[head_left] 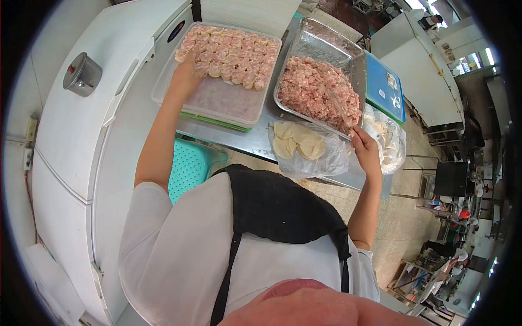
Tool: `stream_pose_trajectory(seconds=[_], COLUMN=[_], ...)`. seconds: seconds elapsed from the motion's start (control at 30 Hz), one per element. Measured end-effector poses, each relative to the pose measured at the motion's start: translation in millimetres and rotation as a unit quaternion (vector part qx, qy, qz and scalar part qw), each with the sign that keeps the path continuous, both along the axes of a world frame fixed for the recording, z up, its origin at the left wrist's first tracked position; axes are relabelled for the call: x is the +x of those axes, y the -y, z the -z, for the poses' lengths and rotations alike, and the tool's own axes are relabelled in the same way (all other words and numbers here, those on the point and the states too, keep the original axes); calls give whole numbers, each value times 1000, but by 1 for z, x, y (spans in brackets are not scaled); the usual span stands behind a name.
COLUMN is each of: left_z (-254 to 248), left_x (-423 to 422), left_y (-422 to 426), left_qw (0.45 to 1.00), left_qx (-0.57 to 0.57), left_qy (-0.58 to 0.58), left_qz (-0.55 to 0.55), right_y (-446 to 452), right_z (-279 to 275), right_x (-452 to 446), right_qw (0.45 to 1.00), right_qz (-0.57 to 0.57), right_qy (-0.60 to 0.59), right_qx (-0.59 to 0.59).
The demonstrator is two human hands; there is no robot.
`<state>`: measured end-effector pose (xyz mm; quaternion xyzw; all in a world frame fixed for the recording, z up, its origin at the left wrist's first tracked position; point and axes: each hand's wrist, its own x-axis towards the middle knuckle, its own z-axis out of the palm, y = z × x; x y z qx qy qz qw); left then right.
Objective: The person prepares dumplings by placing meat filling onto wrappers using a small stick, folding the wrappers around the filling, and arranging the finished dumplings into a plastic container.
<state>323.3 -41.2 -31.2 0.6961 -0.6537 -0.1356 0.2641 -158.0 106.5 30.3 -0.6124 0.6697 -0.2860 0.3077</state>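
My left hand [187,76] is over the left side of a clear plastic tray [223,103], fingers curled around an open-topped meat dumpling at the edge of the rows. Several more dumplings [234,51] stand packed together in the tray's far half. My right hand [364,145] grips the handle of a thin metal spatula [339,106], its blade lying against the ground meat [315,87]. That pink meat is heaped in a deep metal pan [326,35]. Round pale dough wrappers [298,140] lie overlapping on a plastic bag in front of the pan.
A blue-lidded container [384,87] and a plastic bag of pale contents [387,138] are right of the pan. Below the metal table [228,142] is a turquoise perforated basket [190,165]. A white freezer [125,65] with a metal pot [82,75] stands at left.
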Motion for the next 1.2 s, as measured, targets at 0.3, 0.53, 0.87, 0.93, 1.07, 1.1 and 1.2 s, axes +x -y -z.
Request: stream_pose_trajectory(seconds=[0.3,0.53,0.87,0.93,1.07,1.1,1.2], left_z=[-4,7,8,45,80,82,75], left_x=[-3,-39,-253,-279,-308,-300,-283], left_y=[-12,-18,-114,-120,-124,-124,-124], left_qw=[999,998,976,972,965,973,977], left_qx=[5,-42,-29,14,-111,-53,-4], left_qy=[-42,50,-93,-78,-62,-77,-103], left_qz=[-21,-23,197,223,228,213,188], right_y=[23,51,69,64,77,82,86], right_z=[3,-11,48,62,8,-17,-19], right_x=[-27,-82,-94,-84,-106,-116,-144], right_qw=[990,928,849,856,842,822,792], right_qz=[-108,-205,-315,-335,-374,-357,-324], right_qy=[-95,-311,-409,-353,-333,-402,-481], right_qx=[7,35,-116,-174,-202,-187,-190])
